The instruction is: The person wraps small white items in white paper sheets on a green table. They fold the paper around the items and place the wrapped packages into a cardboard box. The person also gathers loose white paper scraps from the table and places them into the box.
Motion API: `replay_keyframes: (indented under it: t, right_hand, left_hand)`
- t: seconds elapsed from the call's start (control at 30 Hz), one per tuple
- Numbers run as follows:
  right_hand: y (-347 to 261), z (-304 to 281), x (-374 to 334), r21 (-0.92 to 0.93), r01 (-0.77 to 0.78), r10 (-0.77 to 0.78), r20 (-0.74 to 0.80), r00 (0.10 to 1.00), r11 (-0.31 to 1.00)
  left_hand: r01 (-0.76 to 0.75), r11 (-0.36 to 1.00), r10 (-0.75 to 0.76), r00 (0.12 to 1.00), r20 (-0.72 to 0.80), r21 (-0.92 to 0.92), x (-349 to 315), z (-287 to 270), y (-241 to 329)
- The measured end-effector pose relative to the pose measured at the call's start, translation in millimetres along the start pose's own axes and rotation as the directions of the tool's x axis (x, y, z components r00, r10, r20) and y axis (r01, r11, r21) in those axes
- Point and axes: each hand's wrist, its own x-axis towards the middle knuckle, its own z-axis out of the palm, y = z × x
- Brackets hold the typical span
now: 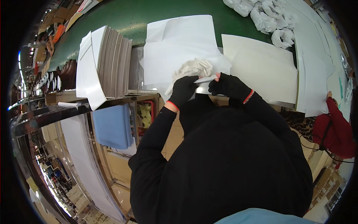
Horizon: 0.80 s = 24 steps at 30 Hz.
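— White tissue paper [194, 69] is being crumpled at the near edge of the surface [126, 18], and the wad is pressed by the left hand [182, 91], which is closed around its lower side.

— And the right hand [229, 86]?

— A flat white strip [206, 79] is pinched between its fingertips (black fingerless gloves are worn on both hands), so it is held narrow, not spread.

— Which step is judged to be in hand?

— The bunching of a sheet into a ball, about midway, it seems. More gathering inward would be called for next, with the loose strip tucked in.

— How is the thing laid?

— The wad is roughly round, with no clear axis; the strip runs left to right, its free end toward the right hand. Finished paper balls [268, 16] are seen at the far right, beside flat white sheets [261, 67] and a stack of boards [112, 61] on the left.
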Motion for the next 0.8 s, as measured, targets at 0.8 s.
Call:
replay_keyframes:
  t: [0.8]
  right_hand:
    - [41,7,42,-0.854,0.049,-0.302,0.236,0.924,-0.518]
  left_hand:
    - [0.452,0.881,-0.474,0.836,-0.277,-0.141,-31,-18,-12]
